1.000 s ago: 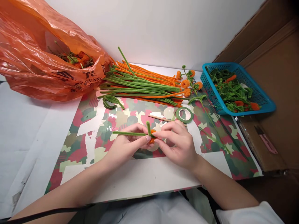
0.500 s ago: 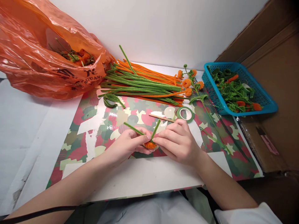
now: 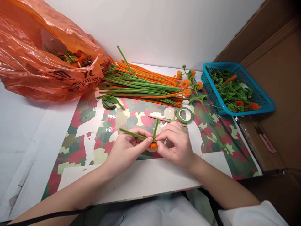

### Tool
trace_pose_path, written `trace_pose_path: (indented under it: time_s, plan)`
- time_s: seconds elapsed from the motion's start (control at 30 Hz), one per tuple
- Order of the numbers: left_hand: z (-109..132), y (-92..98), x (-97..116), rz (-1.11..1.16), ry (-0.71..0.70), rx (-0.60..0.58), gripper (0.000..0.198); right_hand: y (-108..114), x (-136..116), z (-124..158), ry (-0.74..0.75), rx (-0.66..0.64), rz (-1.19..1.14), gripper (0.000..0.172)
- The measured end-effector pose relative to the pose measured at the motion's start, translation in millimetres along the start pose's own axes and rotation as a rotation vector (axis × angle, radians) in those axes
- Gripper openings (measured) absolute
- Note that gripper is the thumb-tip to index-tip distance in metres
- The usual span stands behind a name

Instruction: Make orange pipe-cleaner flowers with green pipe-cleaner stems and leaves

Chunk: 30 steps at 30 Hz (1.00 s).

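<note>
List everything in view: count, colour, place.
bag: one, orange, left
stems: many, green/orange, back centre
leaves: two, green, before stems
sprig: one, green/orange, right of stems
tape: one, green, right of centre
stick: one, brown, beside tape
basket: one, blue, back right
cutter: one, pink, far right
sheet: one, multicoloured, tabletop
cardboard: uncounted, brown, right
wall: one, white, behind
flower head: one, orange, front centre
left hand: one, bare, holding flower head
right hand: one, bare, touching flower head
</note>
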<state>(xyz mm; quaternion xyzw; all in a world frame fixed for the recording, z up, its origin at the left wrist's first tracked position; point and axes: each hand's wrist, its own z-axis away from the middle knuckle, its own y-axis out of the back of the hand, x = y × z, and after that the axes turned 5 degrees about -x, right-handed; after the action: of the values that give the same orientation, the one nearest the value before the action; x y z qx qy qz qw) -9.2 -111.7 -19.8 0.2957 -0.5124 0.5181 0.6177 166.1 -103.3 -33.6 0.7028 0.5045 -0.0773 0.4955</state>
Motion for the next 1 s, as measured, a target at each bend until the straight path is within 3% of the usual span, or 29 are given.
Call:
trace_pose_path:
  time_s: [0.1,0.23,0.47,0.67,0.87,1.0]
  plan:
    - [2,-1.3,0,-0.070,-0.071,0.035,0.009,-2,-1,1,-0.060,-0.005,-0.099,0.011]
    - [2,2.3,-1,0.004,-0.100,0.031,0.012,0,1,1,0.049,0.084,-0.019,0.013]
    - [2,9.1,-1,0.020,0.032,-0.047,0.015,12,11,4,0.431,0.126,0.359,0.015]
    - [2,12.0,3,-0.039,0.117,-0.022,0.024,15,17,9,0.427,0.047,0.367,0.022]
    - [0,9.8,8,-0.080,0.138,-0.043,0.029,8,12,2,0.599,0.130,0.440,0.022]
    - [1,9.9,12,-0.163,0.141,-0.075,0.031,8,10,-2,0.625,0.139,0.451,0.023]
